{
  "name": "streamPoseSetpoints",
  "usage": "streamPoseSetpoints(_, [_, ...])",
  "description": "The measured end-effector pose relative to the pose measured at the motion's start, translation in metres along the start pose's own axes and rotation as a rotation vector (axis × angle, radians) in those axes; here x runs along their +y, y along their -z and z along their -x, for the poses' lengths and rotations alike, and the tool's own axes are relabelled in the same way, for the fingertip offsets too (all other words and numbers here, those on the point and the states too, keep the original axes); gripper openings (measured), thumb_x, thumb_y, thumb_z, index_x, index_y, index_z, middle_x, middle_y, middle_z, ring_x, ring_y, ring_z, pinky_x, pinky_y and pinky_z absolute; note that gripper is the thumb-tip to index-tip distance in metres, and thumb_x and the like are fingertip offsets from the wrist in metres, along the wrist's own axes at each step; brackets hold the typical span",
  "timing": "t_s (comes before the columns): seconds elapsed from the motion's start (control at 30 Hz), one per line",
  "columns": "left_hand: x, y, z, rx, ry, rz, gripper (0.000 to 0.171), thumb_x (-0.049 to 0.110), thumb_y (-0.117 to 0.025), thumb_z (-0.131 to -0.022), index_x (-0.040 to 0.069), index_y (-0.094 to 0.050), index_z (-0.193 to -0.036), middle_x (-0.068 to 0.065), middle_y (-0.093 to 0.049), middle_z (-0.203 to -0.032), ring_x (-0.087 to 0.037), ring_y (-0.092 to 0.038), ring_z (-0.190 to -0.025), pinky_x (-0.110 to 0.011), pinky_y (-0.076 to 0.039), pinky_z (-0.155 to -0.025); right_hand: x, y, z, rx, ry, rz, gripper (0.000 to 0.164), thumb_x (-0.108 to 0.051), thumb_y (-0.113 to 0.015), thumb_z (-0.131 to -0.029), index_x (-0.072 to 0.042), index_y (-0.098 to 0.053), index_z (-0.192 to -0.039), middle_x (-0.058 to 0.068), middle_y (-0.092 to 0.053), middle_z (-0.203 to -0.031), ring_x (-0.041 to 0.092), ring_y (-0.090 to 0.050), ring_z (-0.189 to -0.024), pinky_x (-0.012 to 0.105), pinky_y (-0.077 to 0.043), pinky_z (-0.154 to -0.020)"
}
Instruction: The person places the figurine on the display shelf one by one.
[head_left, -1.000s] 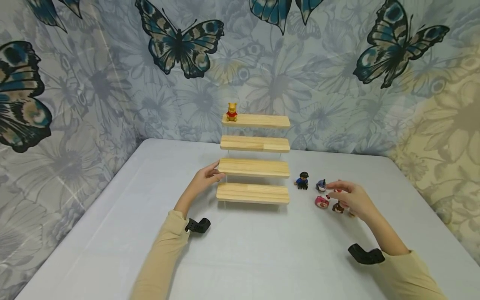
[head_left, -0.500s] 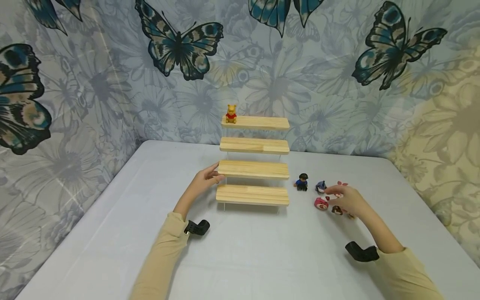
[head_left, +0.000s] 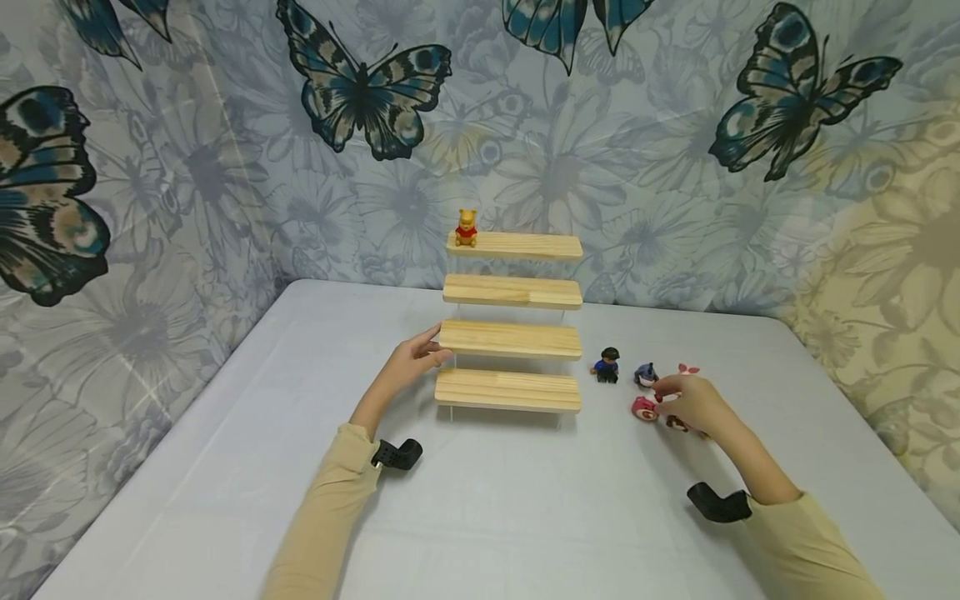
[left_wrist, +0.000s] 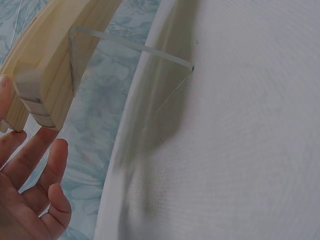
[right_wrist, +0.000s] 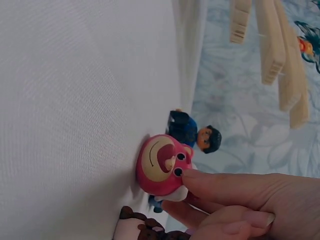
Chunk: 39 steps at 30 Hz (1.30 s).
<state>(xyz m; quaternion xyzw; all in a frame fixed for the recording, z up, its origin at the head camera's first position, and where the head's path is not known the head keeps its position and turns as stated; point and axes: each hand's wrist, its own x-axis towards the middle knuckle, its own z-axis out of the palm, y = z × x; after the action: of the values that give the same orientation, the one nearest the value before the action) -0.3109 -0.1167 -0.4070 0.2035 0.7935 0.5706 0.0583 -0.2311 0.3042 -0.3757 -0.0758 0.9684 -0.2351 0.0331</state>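
My left hand (head_left: 411, 360) rests at the left end of a stepped wooden display shelf (head_left: 510, 336). In the left wrist view, its fingertips touch the end of a wooden board (left_wrist: 52, 95). On the right, my right hand (head_left: 697, 404) is down among small figurines, thumb and forefinger brought together at a pink bear figurine (right_wrist: 162, 162). Its thumb overlaps the bear's head in the right wrist view, and the forefinger goes behind it. A blue donkey figurine (head_left: 644, 373) stands just behind. A brown figurine (right_wrist: 150, 230) sits beside the bear, partly hidden by the fingers.
A yellow bear figurine in a red shirt (head_left: 466, 229) sits at the left of the top step. A toy figure in blue with black hair (head_left: 606, 367) stands right of the shelf. Pink ears of another figurine (head_left: 687, 369) show behind my right hand. Patterned wallpaper backs the white table (head_left: 525, 508).
My right hand has come slightly left and lower, its thumb and forefinger closing toward the pink bear figurine. The left hand stays at the shelf. The view has shifted slightly.
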Motion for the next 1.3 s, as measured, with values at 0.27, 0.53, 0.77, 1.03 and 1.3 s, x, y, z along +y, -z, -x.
streamPoseSetpoints(0.27, [0.008,0.001,0.002,-0.014,0.012,0.027,0.066,0.023,-0.058,-0.089,0.004,-0.022,-0.142,-0.020,-0.054,-0.116,-0.030,-0.055,-0.099,-0.044,-0.041,-0.086,0.004,-0.004,-0.002,-0.047,-0.077,-0.071,0.032,-0.004,-0.064,-0.080,0.014,-0.057,-0.105,0.018,-0.061,-0.086,0.016,-0.047,-0.052,0.030,-0.041,-0.044])
streamPoseSetpoints(0.53, [0.034,0.000,0.013,-0.028,0.020,0.046,0.063,0.017,-0.056,-0.090,-0.001,-0.023,-0.140,-0.025,-0.052,-0.115,-0.036,-0.053,-0.099,-0.049,-0.038,-0.088,0.004,-0.008,-0.002,-0.032,-0.066,-0.094,0.027,-0.003,-0.063,-0.081,0.013,-0.059,-0.102,0.009,-0.059,-0.079,0.013,-0.045,-0.048,0.029,-0.040,-0.043])
streamPoseSetpoints(0.77, [0.017,0.000,0.005,-0.005,0.008,0.038,0.065,0.022,-0.058,-0.089,0.002,-0.024,-0.141,-0.020,-0.056,-0.111,-0.030,-0.057,-0.094,-0.045,-0.041,-0.085,0.002,-0.007,-0.001,-0.004,-0.029,-0.066,0.024,-0.004,-0.063,-0.080,0.013,-0.061,-0.097,0.012,-0.060,-0.080,0.014,-0.047,-0.050,0.029,-0.040,-0.045])
streamPoseSetpoints(1.03, [0.005,-0.001,0.000,0.003,0.009,0.029,0.065,0.025,-0.058,-0.089,0.007,-0.025,-0.142,-0.018,-0.056,-0.112,-0.027,-0.057,-0.093,-0.045,-0.041,-0.084,-0.001,-0.005,0.001,0.027,-0.019,-0.062,0.029,-0.010,-0.065,-0.081,0.013,-0.060,-0.098,0.019,-0.061,-0.087,0.018,-0.050,-0.057,0.031,-0.041,-0.048])
streamPoseSetpoints(1.3, [0.028,0.001,0.010,-0.025,0.003,0.063,0.063,0.016,-0.056,-0.090,-0.002,-0.022,-0.140,-0.026,-0.053,-0.112,-0.037,-0.054,-0.097,-0.051,-0.038,-0.086,0.001,-0.003,-0.001,0.127,0.024,-0.064,0.031,-0.021,-0.067,-0.081,0.007,-0.064,-0.094,0.013,-0.064,-0.084,0.033,-0.054,-0.083,0.046,-0.043,-0.067])
